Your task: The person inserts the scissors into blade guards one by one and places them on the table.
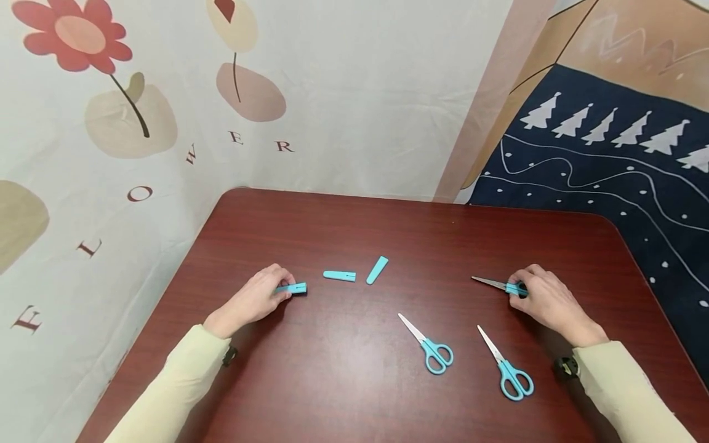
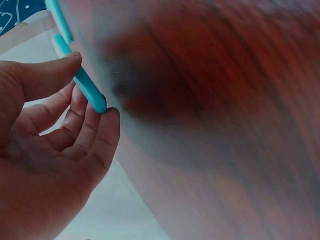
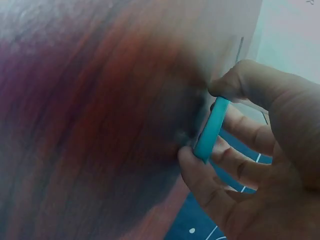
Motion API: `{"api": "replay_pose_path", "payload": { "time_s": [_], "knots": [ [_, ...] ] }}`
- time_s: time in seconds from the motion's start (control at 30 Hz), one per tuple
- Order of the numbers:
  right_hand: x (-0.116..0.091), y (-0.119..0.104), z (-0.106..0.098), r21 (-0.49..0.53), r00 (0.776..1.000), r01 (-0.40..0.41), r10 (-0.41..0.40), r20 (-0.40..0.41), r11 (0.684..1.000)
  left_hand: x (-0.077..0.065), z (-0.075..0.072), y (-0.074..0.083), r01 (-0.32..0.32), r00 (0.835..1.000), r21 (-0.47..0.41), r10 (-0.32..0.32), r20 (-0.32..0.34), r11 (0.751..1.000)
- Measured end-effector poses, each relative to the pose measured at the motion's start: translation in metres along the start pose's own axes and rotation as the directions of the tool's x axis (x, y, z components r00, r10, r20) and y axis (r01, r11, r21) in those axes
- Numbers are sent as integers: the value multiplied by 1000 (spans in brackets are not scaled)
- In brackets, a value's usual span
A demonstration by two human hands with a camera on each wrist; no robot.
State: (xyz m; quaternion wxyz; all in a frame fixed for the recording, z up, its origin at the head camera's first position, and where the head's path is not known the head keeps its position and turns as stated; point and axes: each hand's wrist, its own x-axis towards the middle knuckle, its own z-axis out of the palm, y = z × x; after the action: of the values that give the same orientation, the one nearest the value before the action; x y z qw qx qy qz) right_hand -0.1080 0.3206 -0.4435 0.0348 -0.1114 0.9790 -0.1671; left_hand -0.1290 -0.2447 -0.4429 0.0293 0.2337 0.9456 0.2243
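Observation:
My left hand (image 1: 252,298) pinches a turquoise scissors blade cover (image 1: 299,288) between thumb and fingers, low over the left of the table. In the left wrist view the thumb lies across this cover (image 2: 90,93) and a fingertip is at its rounded end. On the right, my right hand (image 1: 548,303) grips a pair of turquoise-handled scissors (image 1: 493,283) by the handles, blades pointing left. The right wrist view shows the handle (image 3: 212,131) between thumb and fingers; the blades are mostly hidden there. Two more blade covers, one lying flat (image 1: 340,276) and one slanted (image 1: 377,271), rest between the hands.
Two other pairs of scissors, one near the middle (image 1: 434,354) and one farther right (image 1: 512,375), lie closed on the brown table (image 1: 332,369), tips pointing away. A printed white curtain (image 1: 360,92) hangs behind, with a dark blue tree-patterned cloth (image 1: 598,166) at the right.

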Motion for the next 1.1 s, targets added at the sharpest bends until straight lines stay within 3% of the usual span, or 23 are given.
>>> {"api": "replay_pose_path", "payload": {
  "time_s": [0.4,0.77,1.1],
  "knots": [
    [-5,-14,-1,18,985,85,-81,-155,996,6,1,24,-30,996,-13,29,-81,999],
    [-6,-33,-6,58,978,87,-74,-195,995,15,9,42,-81,981,-45,71,-180,996],
    [-6,-57,-3,81,962,141,-117,-245,987,20,11,56,-104,961,-74,82,-263,992]
  ]
}}
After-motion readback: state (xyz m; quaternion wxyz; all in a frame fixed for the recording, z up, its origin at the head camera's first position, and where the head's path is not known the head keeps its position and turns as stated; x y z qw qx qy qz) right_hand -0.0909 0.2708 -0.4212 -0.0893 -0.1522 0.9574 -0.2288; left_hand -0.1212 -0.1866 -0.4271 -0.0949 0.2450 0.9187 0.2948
